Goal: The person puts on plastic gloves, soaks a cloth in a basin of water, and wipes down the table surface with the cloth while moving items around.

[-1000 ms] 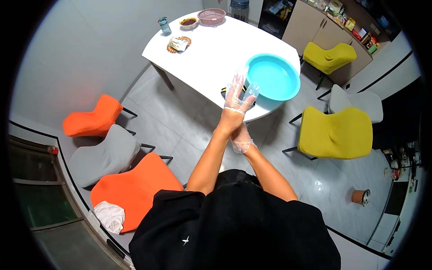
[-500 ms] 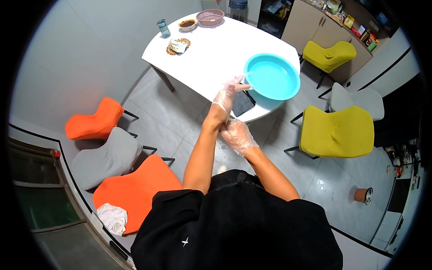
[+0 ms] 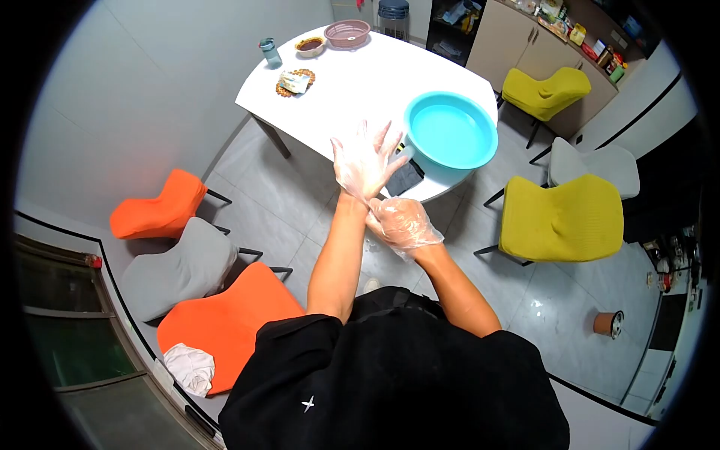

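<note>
Plastic gloves [image 3: 358, 177] were worn, in the head view, by the near edge of the table [image 3: 364, 84]. The left hand [image 3: 364, 163] was held with fingers spread, left of a blue basin [image 3: 450, 103], its glove pinched at the wrist by the gloved, curled right hand [image 3: 404, 223].

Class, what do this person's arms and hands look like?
The left hand and right hand wear thin, clear, crinkled plastic gloves ending around the wrists. The forearms are bare below black sleeves; the black top bears a small white mark.
</note>
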`<state>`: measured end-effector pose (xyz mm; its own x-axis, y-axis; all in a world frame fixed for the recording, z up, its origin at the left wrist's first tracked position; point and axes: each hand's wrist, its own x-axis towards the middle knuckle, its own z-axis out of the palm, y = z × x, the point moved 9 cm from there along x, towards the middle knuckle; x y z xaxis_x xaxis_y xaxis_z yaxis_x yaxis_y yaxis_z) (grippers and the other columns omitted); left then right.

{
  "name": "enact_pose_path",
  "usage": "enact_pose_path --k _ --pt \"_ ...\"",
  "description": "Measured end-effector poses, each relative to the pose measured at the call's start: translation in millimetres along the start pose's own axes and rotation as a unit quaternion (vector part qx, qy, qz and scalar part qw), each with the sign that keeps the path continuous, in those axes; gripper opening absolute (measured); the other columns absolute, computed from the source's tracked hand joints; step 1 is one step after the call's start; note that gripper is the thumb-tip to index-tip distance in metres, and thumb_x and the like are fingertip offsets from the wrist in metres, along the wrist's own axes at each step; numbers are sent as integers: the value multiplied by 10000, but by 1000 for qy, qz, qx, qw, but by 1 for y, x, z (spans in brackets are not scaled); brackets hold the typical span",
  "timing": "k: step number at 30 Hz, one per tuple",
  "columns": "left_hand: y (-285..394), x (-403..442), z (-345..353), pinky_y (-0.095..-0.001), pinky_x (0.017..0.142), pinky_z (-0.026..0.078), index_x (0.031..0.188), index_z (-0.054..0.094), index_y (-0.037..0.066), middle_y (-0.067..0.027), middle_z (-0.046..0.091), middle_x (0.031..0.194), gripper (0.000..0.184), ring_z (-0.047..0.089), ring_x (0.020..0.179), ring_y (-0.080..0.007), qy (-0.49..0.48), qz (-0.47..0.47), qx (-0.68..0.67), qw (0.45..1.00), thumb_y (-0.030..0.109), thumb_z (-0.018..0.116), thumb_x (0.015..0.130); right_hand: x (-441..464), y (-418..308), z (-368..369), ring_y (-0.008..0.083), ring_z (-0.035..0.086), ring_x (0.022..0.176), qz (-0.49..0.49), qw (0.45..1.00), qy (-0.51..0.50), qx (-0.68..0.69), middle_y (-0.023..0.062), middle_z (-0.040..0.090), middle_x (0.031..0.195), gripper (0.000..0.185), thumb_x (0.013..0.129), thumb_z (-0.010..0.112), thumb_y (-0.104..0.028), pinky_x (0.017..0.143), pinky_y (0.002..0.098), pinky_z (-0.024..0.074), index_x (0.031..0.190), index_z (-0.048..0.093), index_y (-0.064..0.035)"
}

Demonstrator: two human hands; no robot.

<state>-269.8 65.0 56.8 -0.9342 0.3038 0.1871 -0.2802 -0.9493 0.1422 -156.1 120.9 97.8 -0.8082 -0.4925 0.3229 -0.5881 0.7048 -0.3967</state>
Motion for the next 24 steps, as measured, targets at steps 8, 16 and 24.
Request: enact_pose_path --k 8,16,24 --pt "-15 3 -23 -727 1150 292 1676 -15 256 -166 63 1732 1049 276 1541 -413 67 -56 147 985 871 350 907 -9 -1 -3 354 667 629 -22 1000 13 6 163 641 664 225 902 665 -270 600 472 530 865 634 -50" --pt "-17 2 12 -686 1219 2 1662 68 87 -240 207 1687 1314 185 1569 -407 68 -122 190 972 1021 261 758 -24 -35 -122 296 697 823 -20 947 -14 321 134 711 886 187 876 704 -170 795 388 545 979 695 -13" --pt "-31 -1 40 -650 1220 -8 1627 316 123 -187 373 1637 1088 255 1551 -365 139 -97 175 970 913 143 899 -106 -138 -304 235 671 739 -421 648 84 630 72 716 869 172 947 652 -193 703 325 560 816 684 -86"
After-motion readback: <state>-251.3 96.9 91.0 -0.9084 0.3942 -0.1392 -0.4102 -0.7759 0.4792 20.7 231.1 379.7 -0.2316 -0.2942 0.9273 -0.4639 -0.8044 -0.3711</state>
